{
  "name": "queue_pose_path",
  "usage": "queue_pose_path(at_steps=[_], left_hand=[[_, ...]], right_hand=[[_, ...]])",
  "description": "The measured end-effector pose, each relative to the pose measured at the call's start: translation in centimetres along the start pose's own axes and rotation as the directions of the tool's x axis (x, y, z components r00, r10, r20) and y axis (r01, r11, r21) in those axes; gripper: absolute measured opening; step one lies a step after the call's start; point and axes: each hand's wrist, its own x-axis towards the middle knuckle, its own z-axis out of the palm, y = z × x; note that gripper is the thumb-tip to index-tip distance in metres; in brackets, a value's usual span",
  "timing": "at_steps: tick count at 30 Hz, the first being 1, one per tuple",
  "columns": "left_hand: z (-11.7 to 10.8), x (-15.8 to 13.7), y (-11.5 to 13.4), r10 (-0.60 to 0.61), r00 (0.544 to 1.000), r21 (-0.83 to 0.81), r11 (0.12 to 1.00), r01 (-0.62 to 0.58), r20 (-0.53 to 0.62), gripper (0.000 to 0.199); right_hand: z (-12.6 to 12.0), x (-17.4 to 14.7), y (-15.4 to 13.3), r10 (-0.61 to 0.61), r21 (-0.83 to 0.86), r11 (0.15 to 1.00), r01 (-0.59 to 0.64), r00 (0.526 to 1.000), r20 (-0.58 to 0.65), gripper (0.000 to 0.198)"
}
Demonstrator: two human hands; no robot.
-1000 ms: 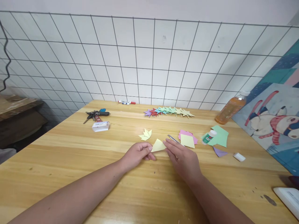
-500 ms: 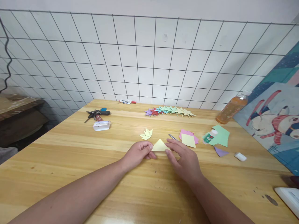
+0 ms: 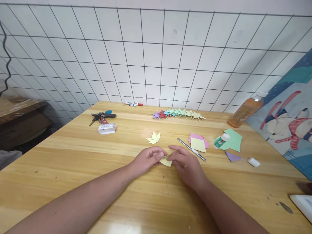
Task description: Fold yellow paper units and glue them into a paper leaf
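A small piece of yellow paper (image 3: 166,162) is between my hands, just above the wooden table. My left hand (image 3: 151,156) pinches its left side between thumb and fingers. On its right side, the fingers of my right hand (image 3: 185,164) close over the edge, partly hiding it. Beyond my left hand lies a folded yellow paper piece (image 3: 154,137) with pointed tips. A utility knife (image 3: 192,149) rests diagonally beyond my right hand, near yellow and pink paper squares (image 3: 198,144).
A row of folded colored paper pieces (image 3: 179,113) lies near the wall. A glue bottle (image 3: 221,141), green paper (image 3: 232,139), purple folded paper (image 3: 232,156), eraser (image 3: 253,162) and drink bottle (image 3: 246,110) are right. Keys (image 3: 102,116), a white box (image 3: 107,128) and a marker (image 3: 133,104) are left.
The yellow paper, which showed as an upward-pointing triangle, now hangs with its visible part below my fingers. My right hand has moved slightly left and closed in, uncovering the utility knife.
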Motion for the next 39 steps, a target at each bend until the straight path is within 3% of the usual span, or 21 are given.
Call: queue_pose_path(at_steps=[6, 13, 16, 23, 29, 33, 39], left_hand=[[0.2, -0.2, -0.4, 0.003, 1.000, 0.041, 0.999, -0.004, 0.028, 0.039], [0.2, -0.2, -0.3, 0.020, 0.997, 0.055, 0.998, -0.024, 0.081, 0.044], [0.4, -0.1, -0.2, 0.034, 0.995, -0.033, 0.999, -0.031, 0.098, 0.038], [0.2, 0.4, -0.4, -0.042, 0.999, -0.179, 0.983, 0.039, -0.014, 0.039], [-0.1, 0.5, -0.4, -0.089, 0.986, -0.233, 0.971, 0.054, -0.141, 0.044], [-0.1, 0.4, -0.3, -0.054, 0.996, -0.205, 0.978, 0.037, -0.077, 0.037], [-0.3, 0.4, -0.1, -0.080, 0.994, -0.034, 0.996, 0.083, 0.077, 0.032]], right_hand=[[-0.4, 0.0, 0.2, -0.078, -0.186, 0.980, 0.065, 0.995, -0.064, 0.032], [-0.2, -0.1, -0.1, -0.060, -0.126, 0.990, 0.064, 0.998, 0.034, 0.041], [0.0, -0.1, -0.4, -0.041, -0.076, 0.996, 0.047, 0.996, 0.079, 0.040], [0.1, -0.2, 0.0, 0.034, 0.074, 0.997, -0.035, 0.999, 0.017, 0.036], [0.8, -0.1, -0.8, 0.160, 0.243, 0.955, -0.172, 0.985, 0.067, 0.029], [0.9, 0.2, -1.1, 0.220, 0.407, 0.878, -0.252, 0.968, 0.125, 0.019], [0.0, 0.5, -0.9, 0.333, 0.450, 0.830, -0.329, 0.940, 0.071, 0.009]])
